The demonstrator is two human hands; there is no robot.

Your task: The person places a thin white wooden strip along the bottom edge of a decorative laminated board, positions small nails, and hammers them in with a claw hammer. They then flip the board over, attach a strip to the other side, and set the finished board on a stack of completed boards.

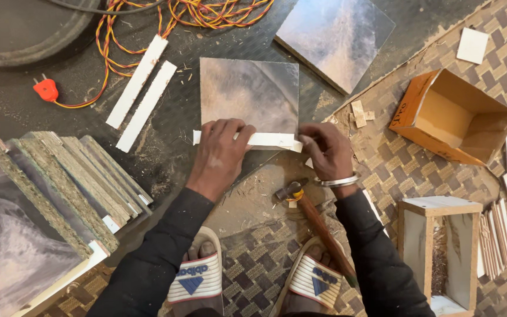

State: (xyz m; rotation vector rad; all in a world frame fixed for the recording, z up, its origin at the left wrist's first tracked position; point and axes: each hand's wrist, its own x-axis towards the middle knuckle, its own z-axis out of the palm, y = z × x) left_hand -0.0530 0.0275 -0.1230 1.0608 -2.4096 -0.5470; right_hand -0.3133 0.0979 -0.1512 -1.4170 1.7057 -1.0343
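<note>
Lying crosswise, white strip (pixel 265 140) under both hands (pixel 221 152).

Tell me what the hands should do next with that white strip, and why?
Probably press the white strip flush along the near edge of the grey board. Both the left hand and right hand pinch it there, and its right end looks slightly off. The hammer lies untouched nearby.
</note>
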